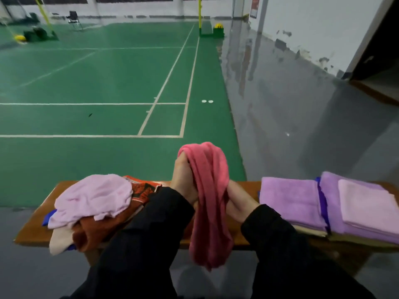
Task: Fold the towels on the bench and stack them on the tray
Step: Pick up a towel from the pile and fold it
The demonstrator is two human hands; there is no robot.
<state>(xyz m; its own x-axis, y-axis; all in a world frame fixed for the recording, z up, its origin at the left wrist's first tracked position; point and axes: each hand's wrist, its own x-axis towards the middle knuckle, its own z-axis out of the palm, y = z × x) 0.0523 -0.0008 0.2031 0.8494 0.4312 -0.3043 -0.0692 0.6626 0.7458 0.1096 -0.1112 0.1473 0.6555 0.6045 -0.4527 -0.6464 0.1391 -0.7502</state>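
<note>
A dark pink towel (pixel 208 201) hangs bunched and unfolded above the middle of the wooden bench (pixel 32 231). My left hand (pixel 183 180) grips its top end, raised highest. My right hand (pixel 239 203) holds the towel lower down on its right side. On the bench's left lies a loose heap: a pale pink towel (pixel 95 197) on top of rust-orange (pixel 101 229) and beige (pixel 59 241) ones. On the right sit folded purple towels (pixel 291 201) and a stack (pixel 364 210) with a pale pink one on top. A tray under them is not clearly visible.
Beyond the bench lies a green badminton court (pixel 108 83) with white lines and a grey glossy floor (pixel 291 104) to the right. Net posts, a chair and green bases stand far off. A dark doorway (pixel 380 61) opens at the right wall.
</note>
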